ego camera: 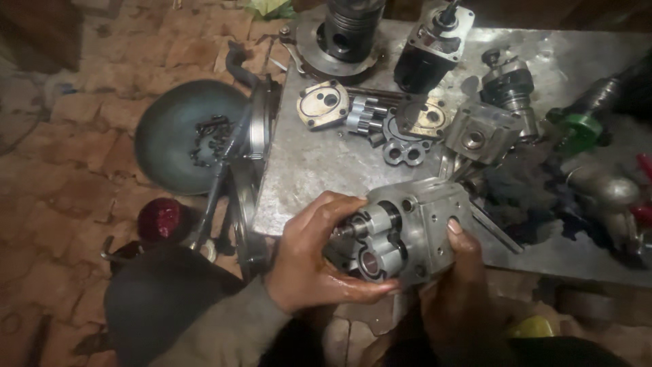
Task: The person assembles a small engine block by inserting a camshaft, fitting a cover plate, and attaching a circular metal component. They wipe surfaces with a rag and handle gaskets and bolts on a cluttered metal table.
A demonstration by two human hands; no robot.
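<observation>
- Setting: a dim workshop floor of rough reddish stone, with a scuffed grey sheet-metal worktop (pixel 319 170) laid across it, seen from above.
- Item in hand: a square grey cast-metal gear pump housing (pixel 424 228), held just off the near edge of the worktop, its open face turned toward the viewer.
- Fitted parts: two shiny steel gears (pixel 375 239) sit one above the other in the housing bore; they stand partly proud of the face, so seating looks begun but, as I judge it, not finished.
- Left hand (pixel 312 261): oily, curled closed around the gear end of the housing, fingers under it and thumb over the top.
- Right hand (pixel 465 272): clasps the far side of the housing from below, thumb pressed flat on its face.
- Loose parts on the worktop: a tan oval end plate with two holes (pixel 323 103), a spare steel gear pair (pixel 367 115) just beside it, a dark figure-eight gasket plate (pixel 405 151), and a second tan cover plate (pixel 424 115). None is on the held housing, so closing up appears to remain.
- Other units: a small grey pump body with a round port (pixel 482 132), a black cylindrical pump with a shaft (pixel 428 51), and a ribbed dark cylinder on a round flange (pixel 346 34) at the far edge.
- Floor, left: a round dark metal pan holding small black bolts (pixel 180 136) and a red domed cap (pixel 159 219).
</observation>
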